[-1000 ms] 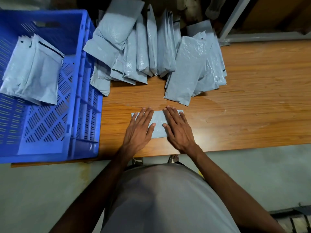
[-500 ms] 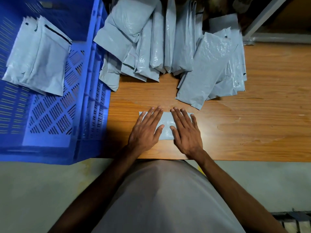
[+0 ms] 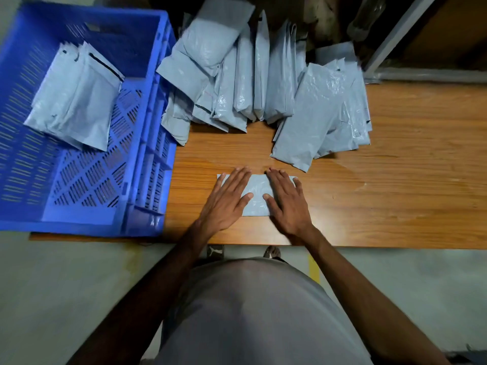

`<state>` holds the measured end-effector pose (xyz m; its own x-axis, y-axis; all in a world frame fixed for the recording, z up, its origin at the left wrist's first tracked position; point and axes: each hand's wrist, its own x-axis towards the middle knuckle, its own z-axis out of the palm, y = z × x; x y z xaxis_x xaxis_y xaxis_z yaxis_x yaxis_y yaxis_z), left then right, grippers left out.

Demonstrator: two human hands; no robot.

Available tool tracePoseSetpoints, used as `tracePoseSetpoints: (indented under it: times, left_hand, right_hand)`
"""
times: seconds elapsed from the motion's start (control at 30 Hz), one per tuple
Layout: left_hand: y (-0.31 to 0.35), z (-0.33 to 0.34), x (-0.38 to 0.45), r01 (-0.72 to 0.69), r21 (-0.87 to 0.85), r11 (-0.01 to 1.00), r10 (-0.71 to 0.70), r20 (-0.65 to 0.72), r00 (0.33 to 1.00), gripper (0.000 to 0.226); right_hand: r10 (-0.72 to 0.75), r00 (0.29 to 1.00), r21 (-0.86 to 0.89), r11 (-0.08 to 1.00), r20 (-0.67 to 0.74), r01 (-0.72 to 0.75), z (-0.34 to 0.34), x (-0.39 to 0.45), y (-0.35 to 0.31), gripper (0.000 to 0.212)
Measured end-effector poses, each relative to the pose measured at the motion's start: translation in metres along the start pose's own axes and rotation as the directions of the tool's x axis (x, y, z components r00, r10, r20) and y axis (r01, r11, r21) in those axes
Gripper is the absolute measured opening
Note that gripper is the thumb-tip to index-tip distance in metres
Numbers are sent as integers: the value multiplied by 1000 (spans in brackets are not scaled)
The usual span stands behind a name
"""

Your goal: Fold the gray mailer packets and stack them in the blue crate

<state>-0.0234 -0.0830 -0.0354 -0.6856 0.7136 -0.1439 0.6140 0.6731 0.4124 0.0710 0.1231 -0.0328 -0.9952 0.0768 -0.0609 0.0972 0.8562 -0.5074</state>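
A folded gray mailer packet [image 3: 257, 194] lies flat on the wooden bench [image 3: 395, 193] near its front edge, its long axis running left to right, parallel to that edge. The left hand [image 3: 226, 200] lies palm down over the packet's left part and the right hand [image 3: 286, 200] over its right part; all fingers are straight and spread, pressing on the packet without gripping it. The fingertips point away from the person and reach the packet's far edge. Only a strip of the packet shows between the two thumbs, plus its far left and right corners.

Left of the hands, the blue crate [image 3: 147, 154] sits on the bench, its right wall near the left hand. Inside it a stack of folded packets [image 3: 76, 101] lies tilted toward the far left corner. Beyond the hands, a pile of unfolded mailers [image 3: 237, 75] leans across the back of the bench, and a second pile [image 3: 324, 111] lies to its right, its nearest corner just beyond the right hand's fingertips.
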Motion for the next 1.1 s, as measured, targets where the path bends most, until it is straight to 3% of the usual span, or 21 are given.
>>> tracePoseSetpoints:
  times: [0.1, 0.27, 0.37, 0.5, 0.6, 0.77, 0.9, 0.97, 1.1]
  left_hand:
    - [2, -17, -1, 55, -140, 989, -52, 28, 998, 68]
    - [8, -41, 6, 96, -10, 995, -96, -26, 995, 83]
    - [17, -60, 9, 60, 14, 998, -58, -94, 994, 74]
    - [25, -86, 1, -34, 69, 997, 53, -302, 952, 55]
    - [30, -81, -13, -70, 108, 992, 108, -406, 908, 51]
    - [20, -22, -47, -1, -26, 1000, -5, -221, 975, 50]
    - [21, -4, -53, 27, -132, 991, -64, -286, 956, 43]
    - [22, -4, -43, 50, -84, 995, -72, -285, 956, 51]
    - [14, 6, -18, 74, 72, 995, -62, -147, 987, 60]
  right_hand:
    - [13, 999, 136, 991, 38, -18, -12, 2, 3, 62]
    - [-19, 998, 78, 997, 66, 14, -27, 12, -1, 71]
    - [-32, 999, 35, 999, -38, 33, -50, 16, -23, 82]
    - [-161, 963, -162, 979, -216, 127, -72, 10, -41, 72]
    - [-225, 927, -213, 963, -301, 164, -66, -2, -46, 62]
    - [-175, 974, -119, 980, -142, 158, -18, -33, -17, 60]
    - [-116, 977, -39, 993, -178, 111, -2, -39, -7, 44]
    - [-75, 984, -65, 996, -162, 66, 1, -31, -9, 49]
    - [-12, 997, -113, 994, -71, 4, 15, -19, -9, 60]
